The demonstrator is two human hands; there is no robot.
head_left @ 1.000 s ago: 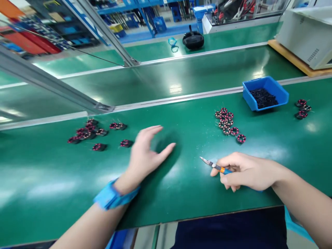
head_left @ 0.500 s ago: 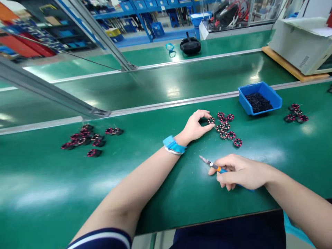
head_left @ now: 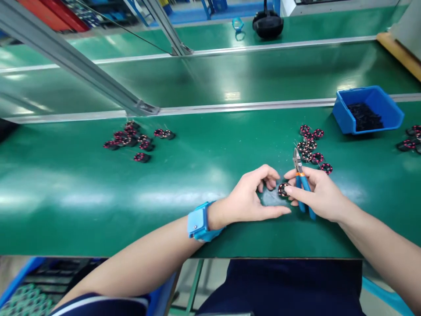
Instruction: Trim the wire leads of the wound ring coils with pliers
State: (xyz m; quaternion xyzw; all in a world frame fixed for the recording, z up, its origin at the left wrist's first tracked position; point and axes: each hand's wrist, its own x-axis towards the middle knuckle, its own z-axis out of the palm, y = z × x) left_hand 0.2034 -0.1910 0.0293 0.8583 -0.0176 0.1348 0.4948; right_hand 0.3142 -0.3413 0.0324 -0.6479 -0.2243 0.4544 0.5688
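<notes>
Held between the thumb and fingertips of my right hand (head_left: 317,193) is a small round motor stator (head_left: 283,189), dark with coppery windings around it. The same hand also keeps a pair of blue-handled cutting pliers (head_left: 303,180) with orange accents, jaws pointing away from me. My left hand (head_left: 251,195), wearing a blue wrist strap (head_left: 201,223), curves open just left of that stator, thumb and fingers apart and apparently not touching it. Beyond the pliers lies a cluster of similar stators (head_left: 309,145), some with thin wire ends sticking up.
A blue bin (head_left: 391,115) of small black parts stands at the back right. More stators lie in a pile (head_left: 126,139) at the left and in a group (head_left: 409,144) at the right edge. A metal post (head_left: 98,81) slants down to the green table (head_left: 204,175).
My left hand has come back from the stator cluster toward me and let go of its stator, which is now in my right hand. The pliers have turned upward. The view has tilted down.
</notes>
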